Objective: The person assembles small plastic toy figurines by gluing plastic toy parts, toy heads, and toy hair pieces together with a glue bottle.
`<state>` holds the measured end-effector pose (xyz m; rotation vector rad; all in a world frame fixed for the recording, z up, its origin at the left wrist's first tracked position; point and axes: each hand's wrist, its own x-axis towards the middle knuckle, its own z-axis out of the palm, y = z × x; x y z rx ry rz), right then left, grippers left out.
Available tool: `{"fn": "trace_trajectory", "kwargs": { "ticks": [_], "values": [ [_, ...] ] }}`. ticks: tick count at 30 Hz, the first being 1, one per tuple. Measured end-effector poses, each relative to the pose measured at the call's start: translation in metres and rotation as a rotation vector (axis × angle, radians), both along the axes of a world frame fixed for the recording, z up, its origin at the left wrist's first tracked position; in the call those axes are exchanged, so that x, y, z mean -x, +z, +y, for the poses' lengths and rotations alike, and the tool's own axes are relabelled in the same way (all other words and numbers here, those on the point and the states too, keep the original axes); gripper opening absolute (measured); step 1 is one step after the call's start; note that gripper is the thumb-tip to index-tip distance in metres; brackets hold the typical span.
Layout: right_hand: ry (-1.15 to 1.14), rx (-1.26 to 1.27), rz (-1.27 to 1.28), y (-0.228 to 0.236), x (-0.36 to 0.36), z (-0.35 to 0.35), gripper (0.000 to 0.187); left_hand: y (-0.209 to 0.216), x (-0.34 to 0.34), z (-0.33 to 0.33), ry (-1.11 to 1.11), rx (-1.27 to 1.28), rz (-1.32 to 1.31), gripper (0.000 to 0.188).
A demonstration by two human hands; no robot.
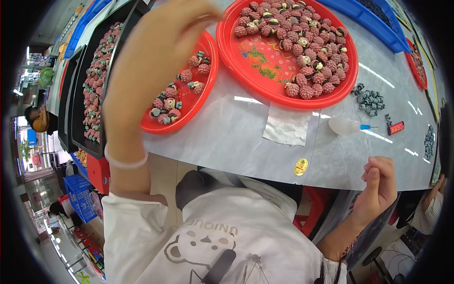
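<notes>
My left hand (172, 31) is raised at the top, smeared by motion, over the left red tray (188, 120). Its fingers point right, toward the larger red round tray (279, 97), and their grip cannot be made out. Pink ridged pieces with small grey-blue parts (170, 104) lie in the left tray; pink pieces with dark and cream parts (302, 42) crowd the larger one. Near the table's front edge at right, my right hand (378, 184) is closed with curled fingers. Anything inside it is hidden. A white squeeze bottle with a blue needle tip (344, 126) lies beyond it.
A black tray (78, 118) of pink pieces stands at left. White tissue (286, 125), a gold oval sticker (301, 166), small grey-blue parts (370, 102) and a small red block (396, 128) lie on the grey table (227, 151). A blue bin (369, 23) sits far right.
</notes>
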<state>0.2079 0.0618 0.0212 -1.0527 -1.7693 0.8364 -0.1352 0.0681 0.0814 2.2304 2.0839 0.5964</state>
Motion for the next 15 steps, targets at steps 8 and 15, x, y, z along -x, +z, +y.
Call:
{"fn": "trace_trajectory", "kwargs": {
  "ticks": [8,15],
  "values": [
    [-0.096,0.032,0.052,0.0,-0.005,0.003,0.011,-0.056,-0.017,0.058,-0.085,0.079,0.184,0.02],
    [-0.036,-0.003,-0.057,-0.005,0.012,0.024,0.028,-0.038,-0.05,0.014,-0.309,-0.082,-0.721,0.021]
  ]
}}
